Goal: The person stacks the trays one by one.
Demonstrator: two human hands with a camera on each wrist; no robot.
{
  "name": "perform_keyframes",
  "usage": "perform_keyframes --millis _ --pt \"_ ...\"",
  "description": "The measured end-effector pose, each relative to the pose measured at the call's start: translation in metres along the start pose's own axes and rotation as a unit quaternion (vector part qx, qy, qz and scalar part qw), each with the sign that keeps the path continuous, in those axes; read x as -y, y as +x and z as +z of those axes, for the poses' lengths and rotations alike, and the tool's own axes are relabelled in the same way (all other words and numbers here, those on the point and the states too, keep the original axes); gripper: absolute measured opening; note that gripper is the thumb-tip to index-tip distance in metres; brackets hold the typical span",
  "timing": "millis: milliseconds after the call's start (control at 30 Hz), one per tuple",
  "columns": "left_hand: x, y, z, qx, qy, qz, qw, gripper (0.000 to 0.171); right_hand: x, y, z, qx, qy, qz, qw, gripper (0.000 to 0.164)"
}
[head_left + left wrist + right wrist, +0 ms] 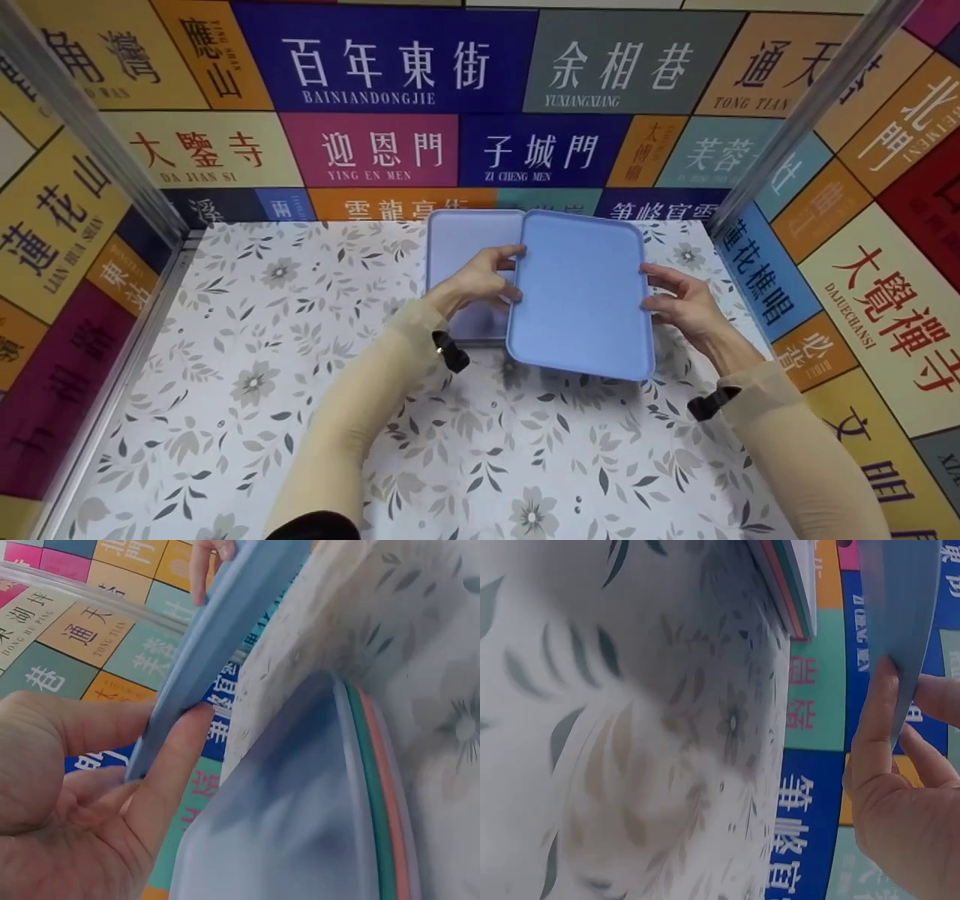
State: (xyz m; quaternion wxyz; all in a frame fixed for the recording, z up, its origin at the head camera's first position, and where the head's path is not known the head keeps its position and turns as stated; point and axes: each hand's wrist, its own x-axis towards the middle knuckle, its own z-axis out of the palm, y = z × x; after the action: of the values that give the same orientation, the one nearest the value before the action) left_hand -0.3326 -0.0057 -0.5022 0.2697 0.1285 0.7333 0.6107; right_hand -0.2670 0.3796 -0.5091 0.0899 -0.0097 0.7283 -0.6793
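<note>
A blue rectangular tray [581, 300] with a low rim is held up off the table between both hands. My left hand [480, 279] pinches its left edge, thumb on one face and fingers on the other in the left wrist view. The opposite edge is gripped by my right hand [688, 304]. Behind and left of it, a lavender tray [469, 234] tops a stack on the table, partly hidden by the blue tray and my left hand. The left wrist view shows a green tray [375, 802] and a pink tray [397, 810] lower in that stack.
A white tabletop with a leaf and flower print [255, 390] spreads under the arms. Panels of coloured signs [382, 67] close off the back and both sides, with a clear corner post [810, 105] at the right. Each wrist wears a black strap.
</note>
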Motion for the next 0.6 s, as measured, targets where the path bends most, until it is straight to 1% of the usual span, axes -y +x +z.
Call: perform_keyframes --millis 167,367,500,600 --pt "0.002 -0.012 -0.016 -0.042 0.017 -0.005 0.9990 0.100 0.002 0.019 0.020 0.005 -0.002 0.007 1.000 0.078" --pt "0.008 -0.027 -0.037 -0.087 0.052 -0.001 0.9949 0.095 0.000 0.043 0.050 0.011 -0.016 0.011 1.000 0.077" --pt "0.013 -0.038 -0.055 -0.117 0.085 -0.005 0.9895 0.093 -0.001 0.061 0.077 0.015 -0.020 0.013 1.000 0.078" --pt "0.018 -0.047 -0.067 -0.146 0.125 -0.013 0.9813 0.092 -0.003 0.074 0.098 0.021 -0.031 0.015 0.999 0.079"
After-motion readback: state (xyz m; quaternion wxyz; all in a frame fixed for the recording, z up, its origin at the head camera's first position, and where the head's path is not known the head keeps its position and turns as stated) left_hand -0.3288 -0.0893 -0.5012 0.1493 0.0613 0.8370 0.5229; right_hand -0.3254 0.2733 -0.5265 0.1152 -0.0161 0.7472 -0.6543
